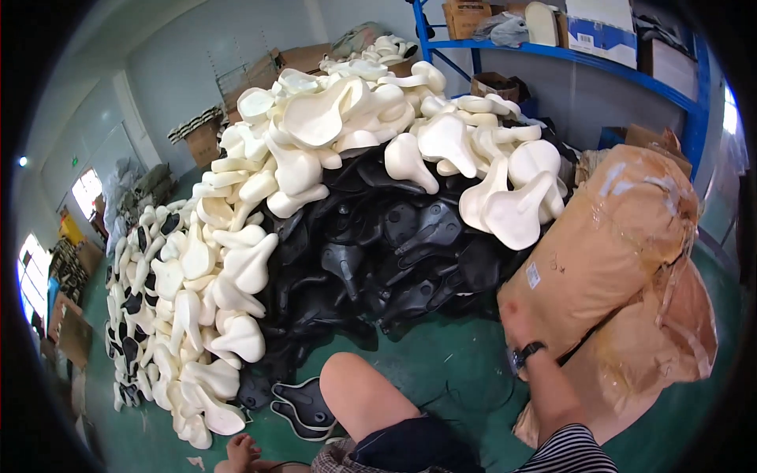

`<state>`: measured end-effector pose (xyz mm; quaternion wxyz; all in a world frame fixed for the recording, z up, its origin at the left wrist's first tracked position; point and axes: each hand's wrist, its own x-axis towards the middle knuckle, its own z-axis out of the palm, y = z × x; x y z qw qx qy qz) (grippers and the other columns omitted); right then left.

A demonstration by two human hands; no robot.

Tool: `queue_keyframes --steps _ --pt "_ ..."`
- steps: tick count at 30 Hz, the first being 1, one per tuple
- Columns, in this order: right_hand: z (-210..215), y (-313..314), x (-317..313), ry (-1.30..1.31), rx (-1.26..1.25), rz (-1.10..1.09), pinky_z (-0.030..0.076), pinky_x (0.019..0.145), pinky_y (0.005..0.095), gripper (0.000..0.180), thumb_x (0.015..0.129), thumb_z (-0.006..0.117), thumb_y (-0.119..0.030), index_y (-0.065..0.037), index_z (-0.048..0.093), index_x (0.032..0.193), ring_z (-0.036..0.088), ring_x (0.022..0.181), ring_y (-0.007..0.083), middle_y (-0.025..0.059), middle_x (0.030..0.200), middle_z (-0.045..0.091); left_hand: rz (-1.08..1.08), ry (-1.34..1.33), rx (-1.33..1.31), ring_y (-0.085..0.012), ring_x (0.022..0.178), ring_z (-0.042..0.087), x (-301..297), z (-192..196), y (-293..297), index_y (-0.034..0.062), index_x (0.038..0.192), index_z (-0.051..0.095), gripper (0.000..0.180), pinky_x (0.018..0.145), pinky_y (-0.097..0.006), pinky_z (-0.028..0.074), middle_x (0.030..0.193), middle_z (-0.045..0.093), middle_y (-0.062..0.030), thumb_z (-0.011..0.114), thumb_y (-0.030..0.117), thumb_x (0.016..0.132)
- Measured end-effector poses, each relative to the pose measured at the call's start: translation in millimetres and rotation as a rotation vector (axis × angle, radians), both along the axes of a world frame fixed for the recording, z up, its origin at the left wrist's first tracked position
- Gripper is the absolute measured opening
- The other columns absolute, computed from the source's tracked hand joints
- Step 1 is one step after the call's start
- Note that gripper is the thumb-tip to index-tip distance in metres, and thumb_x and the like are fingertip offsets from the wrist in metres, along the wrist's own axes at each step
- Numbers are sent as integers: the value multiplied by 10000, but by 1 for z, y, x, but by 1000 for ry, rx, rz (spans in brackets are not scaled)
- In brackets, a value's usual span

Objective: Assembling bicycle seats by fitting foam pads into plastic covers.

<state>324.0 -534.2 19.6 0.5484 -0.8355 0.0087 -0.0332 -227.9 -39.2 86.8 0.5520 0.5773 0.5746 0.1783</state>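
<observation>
My right hand point(516, 319), with a dark watch on the wrist, reaches to the left edge of a large brown paper-wrapped bundle point(603, 244). Its fingers are blurred against the bundle and the dark pile, so I cannot tell their grip. Low in the picture, my left hand point(242, 453) has its fingers curled in; anything inside is hidden. Ahead lies a heap of black bicycle saddle bases point(343, 264). Cream foam saddle pads point(236, 268) are piled around and above them. Near my knee, a black saddle base with a pale rim point(303, 406) rests on the floor.
A second brown wrapped bundle point(631, 366) lies beside the first, on my right. Behind, a blue metal shelf point(568, 59) holds cartons and bags. The floor point(465, 363) is green. At the far left stand cardboard pieces point(72, 331) and more stacked goods.
</observation>
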Motion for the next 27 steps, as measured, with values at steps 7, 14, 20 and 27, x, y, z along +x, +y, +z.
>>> queue_keyframes --steps 7,14,20,27 --pt "78 -60 169 -456 -309 -272 437 928 427 499 798 676 -160 8 487 1227 557 1061 378 234 1139 579 -271 322 -149 -194 811 641 93 2 -43 1 1079 652 368 660 -318 513 955 656 -119 692 256 817" --pt "37 -76 274 -219 44 -183 435 964 370 701 697 701 -56 74 386 1310 540 1140 342 239 1237 542 -1006 706 -337 -216 1014 604 161 -36 -80 124 1271 588 604 847 -375 478 1124 649 -102 613 539 833" --pt "3 115 176 -166 446 182 510 783 320 623 758 693 -31 3 422 1317 614 920 182 155 1133 588 -939 629 -68 -309 1095 592 158 -80 -69 56 1130 650 528 926 -373 464 1124 647 -173 618 485 824" --pt "-43 205 9 -29 183 926 502 714 297 296 862 658 -204 8 624 1066 608 777 153 80 901 664 -865 366 -11 -272 1043 605 191 -64 -80 -7 1200 573 525 904 -354 469 1124 639 -163 636 386 858"
